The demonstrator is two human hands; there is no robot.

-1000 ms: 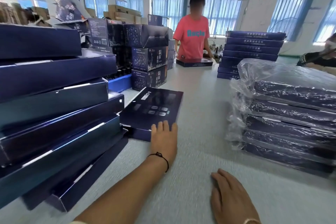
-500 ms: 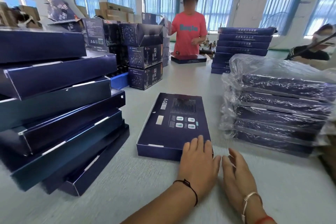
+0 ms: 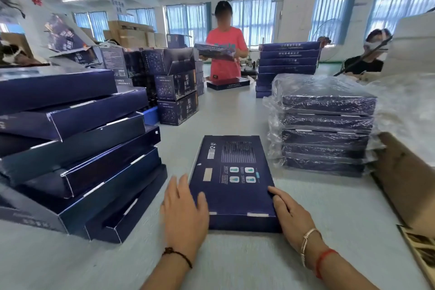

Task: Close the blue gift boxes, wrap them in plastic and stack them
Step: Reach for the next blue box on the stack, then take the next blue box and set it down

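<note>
Two hands flank one flat blue gift box (image 3: 231,181) lying closed on the grey table (image 3: 329,207). Left hand (image 3: 183,209): fingers straight, against near-left corner. Right hand (image 3: 290,212): fingers loosely extended along near-right edge. Unwrapped stack (image 3: 77,148) left; plastic-wrapped stack (image 3: 327,122) right.

The flat gift box (image 3: 231,179) is deep navy, printed with pale text, a white label patch and four small teal-and-white squares. The table (image 3: 235,110) is pale grey. At ten o'clock, the leaning stack (image 3: 75,148) is navy with white edges.
</note>
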